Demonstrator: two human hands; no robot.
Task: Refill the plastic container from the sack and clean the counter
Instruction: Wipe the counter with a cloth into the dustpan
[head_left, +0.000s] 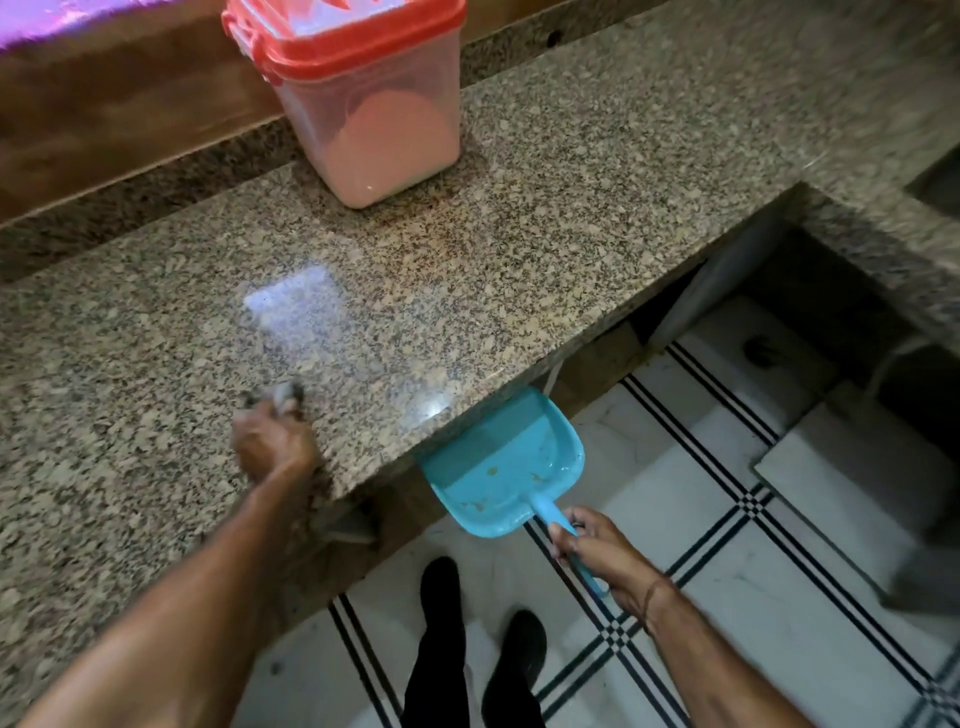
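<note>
Head view: cleaning step. Left hand (272, 441) clenched on blurry rag (283, 396) near counter (467, 291) front edge; right hand (602, 553) grips dustpan (498, 467) under edge. Container (363, 98) at back edge, lidded. Next: sweep crumbs rightward into pan.

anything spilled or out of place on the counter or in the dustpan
Nothing major. The blue dustpan, held by the right hand under the counter edge, has a few brownish crumbs in it. The left hand presses a blurred cloth on the counter. The container stands upright with its lid on.
</note>
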